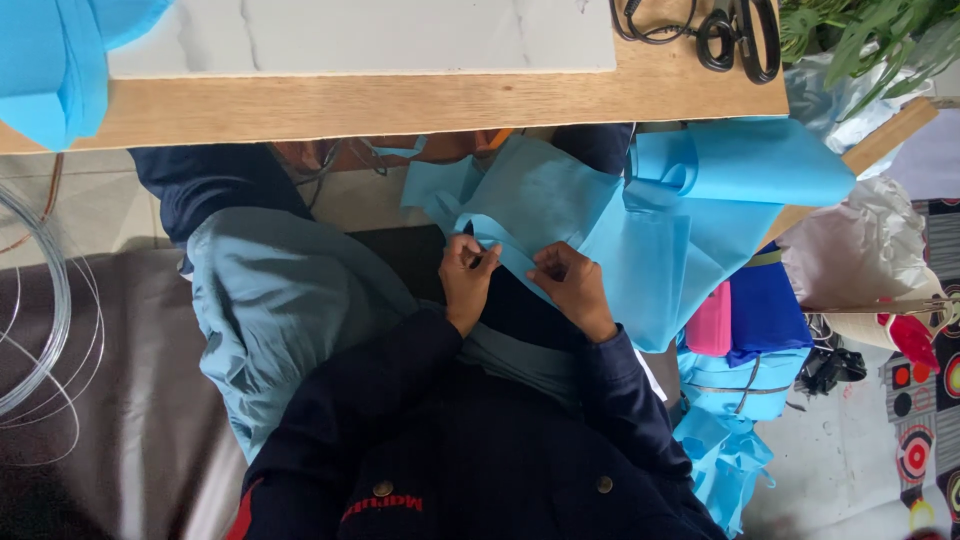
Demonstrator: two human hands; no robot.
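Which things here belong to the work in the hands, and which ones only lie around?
In use:
- left hand and right hand, both pinching the blue fabric strip
- blue fabric sheet it joins

Lying about:
- black scissors on the wooden table
- wire coil
- pink cloth
- folded blue fabric

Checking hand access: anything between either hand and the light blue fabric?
Nothing visible. The left hand and right hand both already pinch the folded edge of the light blue fabric on the lap, below the wooden table.
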